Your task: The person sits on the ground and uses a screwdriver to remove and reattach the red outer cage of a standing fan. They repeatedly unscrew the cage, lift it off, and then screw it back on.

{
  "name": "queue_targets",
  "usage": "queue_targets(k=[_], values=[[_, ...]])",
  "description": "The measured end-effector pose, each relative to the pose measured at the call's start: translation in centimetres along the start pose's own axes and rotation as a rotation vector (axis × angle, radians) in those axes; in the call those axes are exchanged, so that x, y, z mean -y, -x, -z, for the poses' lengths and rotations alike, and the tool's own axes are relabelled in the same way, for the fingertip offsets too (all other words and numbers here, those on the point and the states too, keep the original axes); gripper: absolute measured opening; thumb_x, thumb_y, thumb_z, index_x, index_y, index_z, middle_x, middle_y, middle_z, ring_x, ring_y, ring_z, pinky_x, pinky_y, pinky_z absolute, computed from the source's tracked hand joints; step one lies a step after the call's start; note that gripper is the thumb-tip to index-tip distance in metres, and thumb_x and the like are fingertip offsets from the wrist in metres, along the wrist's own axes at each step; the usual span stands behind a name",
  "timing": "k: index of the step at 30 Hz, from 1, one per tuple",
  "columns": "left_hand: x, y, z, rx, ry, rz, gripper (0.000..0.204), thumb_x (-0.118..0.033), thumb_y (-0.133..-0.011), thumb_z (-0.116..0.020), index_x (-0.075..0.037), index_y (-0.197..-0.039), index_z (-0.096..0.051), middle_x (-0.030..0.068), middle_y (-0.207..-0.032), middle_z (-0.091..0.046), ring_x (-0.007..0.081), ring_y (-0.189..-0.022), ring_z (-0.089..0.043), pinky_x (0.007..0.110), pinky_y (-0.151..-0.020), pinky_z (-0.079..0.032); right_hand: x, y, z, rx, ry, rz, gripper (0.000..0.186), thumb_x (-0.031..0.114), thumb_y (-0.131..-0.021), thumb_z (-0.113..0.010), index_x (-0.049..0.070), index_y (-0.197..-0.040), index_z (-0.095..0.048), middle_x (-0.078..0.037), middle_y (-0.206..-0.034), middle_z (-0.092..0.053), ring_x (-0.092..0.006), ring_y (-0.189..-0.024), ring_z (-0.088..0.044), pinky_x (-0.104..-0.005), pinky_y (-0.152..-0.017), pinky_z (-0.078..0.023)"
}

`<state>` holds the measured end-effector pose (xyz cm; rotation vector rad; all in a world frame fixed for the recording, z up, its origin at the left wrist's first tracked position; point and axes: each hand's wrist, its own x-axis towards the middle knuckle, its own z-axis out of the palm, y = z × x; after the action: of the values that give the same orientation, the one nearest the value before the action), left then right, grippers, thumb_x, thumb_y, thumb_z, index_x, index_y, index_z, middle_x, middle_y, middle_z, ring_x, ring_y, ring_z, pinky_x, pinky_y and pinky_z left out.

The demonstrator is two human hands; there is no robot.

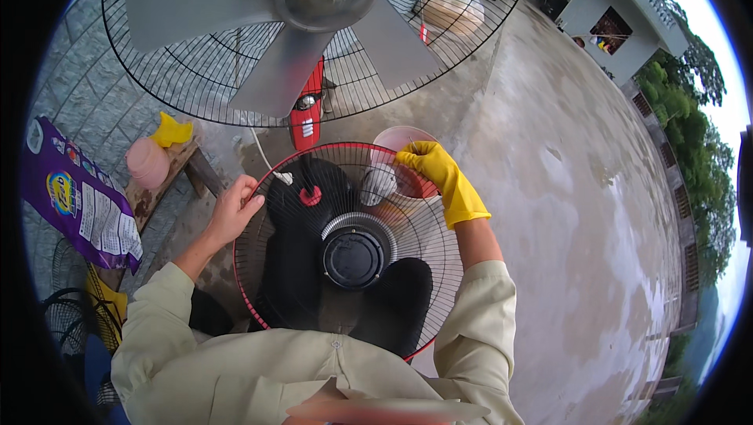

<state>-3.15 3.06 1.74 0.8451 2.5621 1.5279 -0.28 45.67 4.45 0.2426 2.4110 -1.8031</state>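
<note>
A round wire fan guard [354, 221] with a red rim and a dark centre disc lies over my lap, tilted toward me. My left hand [230, 211], bare, has its fingers closed at the guard's left rim. On the far right of the rim, my right hand [441, 178] in a yellow rubber glove grips the wires. Just beyond the guard stands the fan, with grey blades [329, 40], a black rear guard [157, 87] and a red column [305, 123]. A pink basin [401, 136] shows partly behind the guard, and a white cloth [380, 182] is seen through the wires.
On a wooden bench [161, 186] at the left are a purple packet [86, 197], a pink cup [147, 160] and a yellow object [170, 131]. Dark wire guards [67, 315] lie at lower left. Wet concrete [565, 213] stretches to the right toward a low wall.
</note>
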Motion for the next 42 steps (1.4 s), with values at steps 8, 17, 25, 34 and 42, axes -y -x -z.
queue_targets(k=[8, 17, 25, 34, 42], values=[[-1.8, -11.5, -2.0, 0.265, -0.151, -0.18, 0.028, -0.029, -0.095, -0.053, -0.004, -0.09, -0.063, 0.0078, -0.071, -0.058, 0.0183, -0.067, -0.055, 0.032, -0.065, -0.043, 2.0, -0.8, -1.7, 0.069, 0.045, 0.025, 0.019, 0.023, -0.086, -0.071, 0.004, -0.088, -0.07, 0.003, -0.074, -0.061, -0.0069, -0.064, -0.051, -0.0253, -0.058, -0.042], [-2.7, -16.8, -6.8, 0.564, 0.199, -0.04, 0.016, -0.017, -0.088, -0.066, -0.002, -0.086, -0.061, -0.0011, -0.08, -0.061, 0.0053, -0.079, -0.054, 0.024, -0.072, -0.043, 2.3, -1.0, 0.2, 0.189, -0.118, -0.134, 0.013, 0.017, -0.088, -0.068, 0.006, -0.082, -0.063, 0.004, -0.063, -0.054, -0.0057, -0.049, -0.044, -0.0239, -0.046, -0.035], [-3.2, -16.3, -6.9, 0.433, -0.101, -0.14, 0.022, -0.024, -0.091, -0.062, -0.003, -0.096, -0.062, 0.0014, -0.082, -0.06, 0.0098, -0.078, -0.056, 0.027, -0.072, -0.044, 2.4, -0.2, -1.7, -0.109, 0.231, 0.181, 0.014, 0.015, -0.083, -0.073, 0.004, -0.085, -0.064, 0.003, -0.068, -0.056, -0.0092, -0.06, -0.049, -0.0266, -0.057, -0.042], [-3.1, -15.9, -7.1, 0.403, -0.123, -0.228, 0.025, -0.028, -0.092, -0.059, -0.003, -0.091, -0.065, 0.0045, -0.081, -0.054, 0.0179, -0.078, -0.056, 0.03, -0.072, -0.043, 2.1, 1.5, -0.2, -0.001, 0.104, 0.099, 0.026, 0.024, -0.087, -0.069, 0.005, -0.103, -0.071, -0.003, -0.089, -0.07, -0.011, -0.079, -0.06, -0.0285, -0.073, -0.048], [-3.5, -15.2, -6.2, 0.353, -0.247, -0.252, 0.032, -0.035, -0.093, -0.054, -0.005, -0.098, -0.064, 0.0065, -0.089, -0.06, 0.0235, -0.084, -0.061, 0.033, -0.075, -0.046, -0.5, 9.1, 0.8, -0.261, 0.296, 0.167, 0.029, 0.023, -0.093, -0.061, 0.004, -0.114, -0.066, -0.012, -0.099, -0.069, -0.0144, -0.091, -0.06, -0.0291, -0.082, -0.047]])
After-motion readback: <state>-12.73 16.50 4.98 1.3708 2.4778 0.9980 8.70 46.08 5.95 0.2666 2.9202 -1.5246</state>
